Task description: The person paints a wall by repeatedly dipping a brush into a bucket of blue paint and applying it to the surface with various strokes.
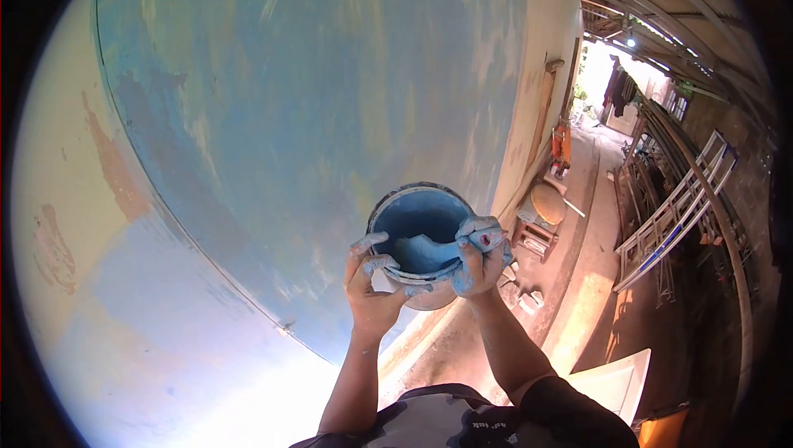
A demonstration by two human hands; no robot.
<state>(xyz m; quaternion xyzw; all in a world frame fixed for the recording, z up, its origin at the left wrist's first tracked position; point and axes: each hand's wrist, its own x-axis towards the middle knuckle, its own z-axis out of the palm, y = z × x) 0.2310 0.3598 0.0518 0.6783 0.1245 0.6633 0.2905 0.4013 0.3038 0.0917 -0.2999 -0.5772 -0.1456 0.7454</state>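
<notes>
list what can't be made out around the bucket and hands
1. Head view: the tool in the right hand is caked in blue paint and wrapped by fingers, so its kind is unclear.
2. Head view: the paint level in the bucket is hidden by the tool.
3. Head view: the alley end is washed out by sunlight.

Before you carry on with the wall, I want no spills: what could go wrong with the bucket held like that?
The left hand grips the bucket only at its rim, with paint-smeared fingers, so it may slip. The bucket tilts toward you, so paint could spill on your clothes or the floor. The right hand holds a tool inside, and pressing it could tip the bucket further.
</notes>
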